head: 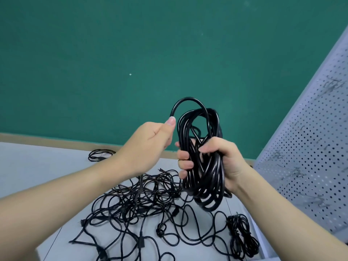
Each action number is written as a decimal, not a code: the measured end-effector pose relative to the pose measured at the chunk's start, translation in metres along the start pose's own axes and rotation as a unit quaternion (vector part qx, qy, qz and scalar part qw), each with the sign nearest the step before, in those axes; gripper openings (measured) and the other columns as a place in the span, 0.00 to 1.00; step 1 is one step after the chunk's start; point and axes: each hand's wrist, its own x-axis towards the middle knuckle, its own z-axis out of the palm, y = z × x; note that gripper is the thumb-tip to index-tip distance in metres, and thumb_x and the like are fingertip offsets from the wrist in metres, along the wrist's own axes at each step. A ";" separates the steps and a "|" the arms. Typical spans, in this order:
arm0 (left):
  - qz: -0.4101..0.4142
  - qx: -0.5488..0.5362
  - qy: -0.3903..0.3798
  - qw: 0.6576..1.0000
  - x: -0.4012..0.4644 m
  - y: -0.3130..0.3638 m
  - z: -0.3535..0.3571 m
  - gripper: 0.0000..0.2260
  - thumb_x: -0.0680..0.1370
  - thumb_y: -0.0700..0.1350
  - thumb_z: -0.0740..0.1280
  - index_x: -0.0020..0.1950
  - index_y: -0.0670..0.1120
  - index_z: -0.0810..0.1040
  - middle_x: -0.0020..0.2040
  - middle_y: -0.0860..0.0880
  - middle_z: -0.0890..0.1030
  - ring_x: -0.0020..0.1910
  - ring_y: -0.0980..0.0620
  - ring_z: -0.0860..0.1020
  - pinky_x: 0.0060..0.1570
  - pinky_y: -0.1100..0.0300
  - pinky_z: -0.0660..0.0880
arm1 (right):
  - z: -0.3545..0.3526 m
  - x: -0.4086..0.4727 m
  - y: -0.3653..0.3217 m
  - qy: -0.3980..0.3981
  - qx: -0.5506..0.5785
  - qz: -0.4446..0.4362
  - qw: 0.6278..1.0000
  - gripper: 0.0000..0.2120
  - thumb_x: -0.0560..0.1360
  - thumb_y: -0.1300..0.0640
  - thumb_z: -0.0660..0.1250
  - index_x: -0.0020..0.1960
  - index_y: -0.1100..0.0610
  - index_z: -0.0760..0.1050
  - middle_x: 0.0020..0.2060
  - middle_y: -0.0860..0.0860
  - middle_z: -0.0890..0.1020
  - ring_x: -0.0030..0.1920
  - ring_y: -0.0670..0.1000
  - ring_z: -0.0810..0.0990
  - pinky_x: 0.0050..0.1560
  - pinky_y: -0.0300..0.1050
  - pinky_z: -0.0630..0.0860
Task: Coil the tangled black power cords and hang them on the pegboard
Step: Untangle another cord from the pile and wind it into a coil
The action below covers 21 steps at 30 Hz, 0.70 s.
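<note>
Honestly, right hand point(218, 159) gripped the coil point(203, 157) tight; left fingers point(170, 122) pinched the tail point(188, 102), best wrapped snug round the middle.

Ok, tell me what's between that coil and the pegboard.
Nothing visible. The right hand grips the coil in the air, the left hand pinches its loose end, and the pegboard stands just right of it, with open space between and bare hooks.

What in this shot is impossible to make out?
Head view only:
- Where the arched free end of the thick coiled black power cord goes: hidden inside the left hand.
- The right hand covers the coil's middle.
- Tangled thin black cords: separate cords untraceable, cut by the bottom edge.
- White perforated pegboard: metal hooks blurred.
</note>
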 end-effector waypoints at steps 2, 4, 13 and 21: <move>-0.041 -0.005 -0.027 0.999 0.001 0.001 0.004 0.28 0.87 0.59 0.51 0.29 0.47 0.63 0.26 0.54 0.61 0.27 0.52 0.60 0.32 0.55 0.59 | 0.003 -0.001 -0.002 -0.023 0.001 -0.007 1.000 0.29 0.61 0.59 0.73 0.61 0.62 0.69 0.43 0.55 0.68 0.40 0.51 0.65 0.47 0.50 0.72; -0.093 -0.001 -0.060 0.994 0.001 0.001 0.008 0.30 0.87 0.57 0.50 0.28 0.45 0.64 0.24 0.52 0.64 0.24 0.52 0.61 0.31 0.56 0.60 | 0.005 -0.003 -0.002 -0.039 -0.013 -0.015 0.999 0.29 0.63 0.59 0.71 0.62 0.62 0.68 0.44 0.55 0.69 0.41 0.52 0.64 0.48 0.50 0.71; -0.164 0.003 -0.107 0.981 0.000 0.017 0.030 0.30 0.88 0.52 0.50 0.25 0.48 0.65 0.17 0.58 0.68 0.18 0.63 0.68 0.26 0.69 0.62 | 0.003 -0.005 0.001 0.086 -0.062 -0.085 0.991 0.39 0.55 0.56 0.78 0.62 0.69 0.73 0.39 0.58 0.73 0.40 0.55 0.70 0.47 0.50 0.73; -0.180 -0.047 -0.193 0.963 -0.002 0.015 0.021 0.30 0.84 0.65 0.51 0.38 0.42 0.74 0.29 0.56 0.75 0.25 0.55 0.65 0.28 0.63 0.63 | 0.011 -0.006 0.003 0.043 -0.029 -0.140 0.989 0.35 0.58 0.58 0.75 0.63 0.68 0.76 0.48 0.60 0.72 0.38 0.51 0.70 0.46 0.50 0.72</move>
